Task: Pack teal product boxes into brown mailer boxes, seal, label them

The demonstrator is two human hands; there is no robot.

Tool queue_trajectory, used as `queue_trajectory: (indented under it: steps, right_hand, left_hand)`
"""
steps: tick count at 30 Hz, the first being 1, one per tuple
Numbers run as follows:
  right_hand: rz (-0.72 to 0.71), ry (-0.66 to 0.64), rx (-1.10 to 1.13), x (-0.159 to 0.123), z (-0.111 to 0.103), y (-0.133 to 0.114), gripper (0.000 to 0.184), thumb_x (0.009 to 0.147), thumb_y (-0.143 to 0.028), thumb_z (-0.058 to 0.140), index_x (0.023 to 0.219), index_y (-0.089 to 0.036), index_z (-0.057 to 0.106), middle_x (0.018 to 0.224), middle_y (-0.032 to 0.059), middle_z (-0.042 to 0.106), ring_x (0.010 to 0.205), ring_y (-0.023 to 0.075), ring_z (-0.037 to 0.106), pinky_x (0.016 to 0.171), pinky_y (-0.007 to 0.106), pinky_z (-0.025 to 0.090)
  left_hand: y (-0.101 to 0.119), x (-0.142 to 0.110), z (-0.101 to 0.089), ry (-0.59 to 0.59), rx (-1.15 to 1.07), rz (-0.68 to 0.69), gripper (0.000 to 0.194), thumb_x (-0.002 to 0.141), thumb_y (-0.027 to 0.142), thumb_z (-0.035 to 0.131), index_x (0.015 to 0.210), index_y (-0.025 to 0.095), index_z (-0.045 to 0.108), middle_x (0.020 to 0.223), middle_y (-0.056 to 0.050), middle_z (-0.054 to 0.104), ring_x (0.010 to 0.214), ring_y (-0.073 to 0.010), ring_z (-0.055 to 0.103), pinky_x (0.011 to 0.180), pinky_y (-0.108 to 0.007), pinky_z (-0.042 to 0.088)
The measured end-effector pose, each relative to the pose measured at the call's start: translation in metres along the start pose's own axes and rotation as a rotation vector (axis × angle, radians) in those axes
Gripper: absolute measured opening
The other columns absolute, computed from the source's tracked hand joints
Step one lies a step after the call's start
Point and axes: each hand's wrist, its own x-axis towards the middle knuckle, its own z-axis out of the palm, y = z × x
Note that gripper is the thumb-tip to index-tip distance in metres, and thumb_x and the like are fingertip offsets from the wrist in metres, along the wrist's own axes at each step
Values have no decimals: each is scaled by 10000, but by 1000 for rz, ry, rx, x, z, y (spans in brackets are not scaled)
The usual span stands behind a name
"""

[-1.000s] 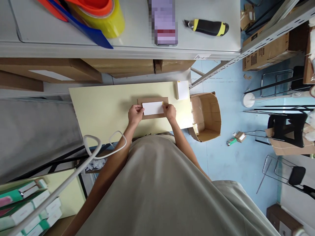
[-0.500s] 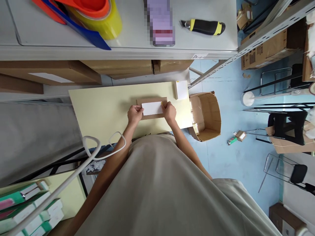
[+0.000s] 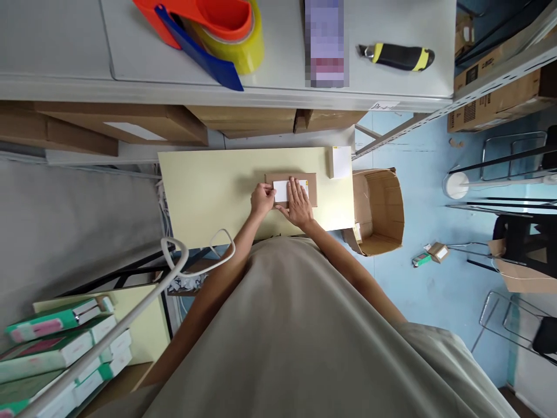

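Observation:
A small brown cardboard box (image 3: 312, 197) lies on the pale yellow tabletop (image 3: 209, 194). On its upper face is a white label (image 3: 281, 190) with a small yellow mark at the right end. At the label's left end, my left hand (image 3: 261, 200) has thumb and fingers closed on the edge. My right hand (image 3: 299, 205) rests flat across the label's right half, fingers stretched out, covering part of it. A white stack or block (image 3: 342, 162) stands at the table's far right corner, apart from both hands.
Beyond the table is a grey shelf (image 3: 282, 97) with a tape dispenser (image 3: 243, 49), a blurred purple item (image 3: 326, 46) and a utility knife (image 3: 400, 56). An open carton (image 3: 387, 209) adjoins the table's right end. A white curved rod (image 3: 143, 302) crosses the left side.
My right hand has gone from gripping the label's right end to lying flat on it. The label now sits against the box. The whole view has shifted, with things appearing farther right.

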Motion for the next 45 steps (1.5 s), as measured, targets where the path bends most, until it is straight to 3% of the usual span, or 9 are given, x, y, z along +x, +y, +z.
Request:
queue_trajectory:
  steps: [4,8,16,22,28,32,38,42,45]
  right_hand:
    - [-87,-30,-24,8,10,-18,1029,1103,-730,302,1777,21,97,1866,210,118,1757,345,55,1438,555,64]
    - [-129,-72,-76,11,8,-16,1017,1102,-702,342,1764,47,151,1867,214,106,1759,331,41,1440,503,58]
    - [-41,-95,-130,12,8,-24,949,1105,-617,459,1792,-46,141,1877,184,60,1757,359,-6,1424,569,48]
    - [-71,-101,-109,4,9,-39,947,1084,-599,554,1785,-62,212,1872,151,139,1754,375,-10,1427,572,54]
    - [-195,-157,-50,-21,-8,-11,867,1121,-606,475,1785,-101,237,1864,117,194,1756,277,113,1439,479,88]
    - [-6,-46,-58,-39,-15,18,830,1139,-611,417,1784,-116,250,1862,136,198,1755,313,107,1426,543,91]
    - [262,120,-19,-53,-4,36,937,1074,-701,530,1770,-120,293,1861,220,134,1748,411,64,1383,675,113]
    - [548,200,296,-58,6,49,1078,976,-738,656,1752,-88,286,1804,308,268,1707,433,261,1314,668,343]
    - [535,243,564,-61,16,50,946,947,-658,695,1686,-131,429,1694,271,507,1615,385,471,1253,568,475]
  left_hand:
    - [2,-4,-3,-4,-13,25,155,947,217,692,1100,197,678,1080,-106,825,1051,-265,783,992,-384,568]
    - [4,-8,-3,24,-17,63,157,953,216,689,1107,209,661,1071,-100,821,1057,-264,783,1002,-376,562]
    - [-1,-11,-4,33,-8,94,120,978,197,643,1095,219,647,1070,-101,806,1049,-257,764,1005,-362,546]
    - [-9,-12,-8,-16,-32,149,119,999,174,570,1088,211,639,1146,-131,773,1112,-268,723,1077,-411,533]
    - [-14,-11,-10,-54,-49,219,179,989,137,532,1123,219,617,1218,-137,743,1163,-267,704,1102,-415,528]
    - [-17,-10,-8,-86,-35,247,207,988,135,545,1169,201,621,1253,-167,715,1192,-293,693,1113,-448,527]
    - [-31,-18,-13,-108,-73,331,335,933,122,626,1263,180,626,1191,-155,700,1179,-295,706,1115,-462,547]
    - [-54,-19,-25,-108,-117,207,543,831,147,748,1354,167,605,1284,-173,710,1134,-292,745,1051,-452,595]
    - [-70,-20,-31,-189,-158,114,749,711,101,811,1422,194,595,1348,-173,737,1193,-322,756,1028,-448,614]
